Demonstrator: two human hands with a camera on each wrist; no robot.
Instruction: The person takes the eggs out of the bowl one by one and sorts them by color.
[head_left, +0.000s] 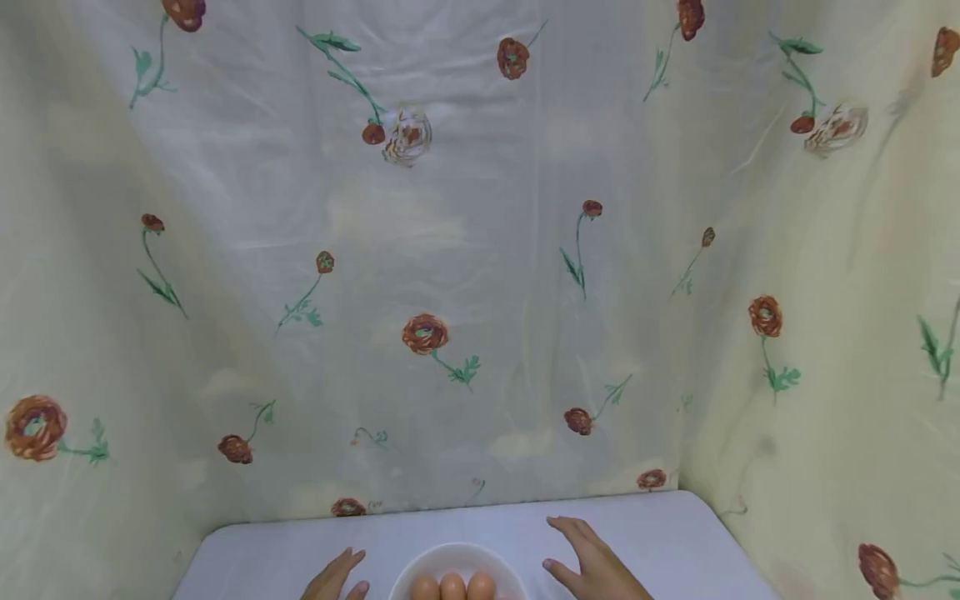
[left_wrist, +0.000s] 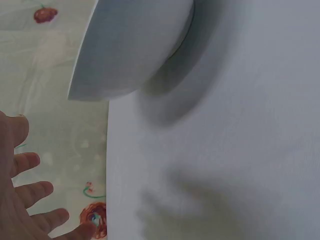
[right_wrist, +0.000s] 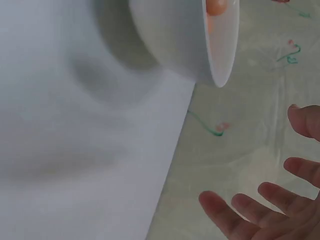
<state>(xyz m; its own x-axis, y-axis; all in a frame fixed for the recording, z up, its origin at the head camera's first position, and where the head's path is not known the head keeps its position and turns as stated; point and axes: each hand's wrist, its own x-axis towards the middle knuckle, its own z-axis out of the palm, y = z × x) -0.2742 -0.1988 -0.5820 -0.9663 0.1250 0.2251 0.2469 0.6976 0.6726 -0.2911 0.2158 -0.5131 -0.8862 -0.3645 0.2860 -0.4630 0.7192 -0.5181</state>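
A white bowl [head_left: 457, 550] with several brown eggs [head_left: 452, 586] in it stands on the white table at the bottom middle of the head view. To its left is my left hand [head_left: 333, 577], fingers spread and holding nothing. My right hand [head_left: 592, 562] is on the other side, also empty, with thumb and fingers apart. In the left wrist view the bowl's outer wall [left_wrist: 130, 45] shows above the spread fingers [left_wrist: 35, 192]. The right wrist view has the bowl [right_wrist: 175, 40] at the top, an egg [right_wrist: 216, 6] inside its rim, and the right fingers [right_wrist: 250, 210] away from it.
The white table [head_left: 660, 529] has rounded far corners and ends close to a hanging cloth [head_left: 480, 250] printed with red flowers. That cloth also runs down the left and right sides. Shadows of the bowl and the left hand fall on the tabletop.
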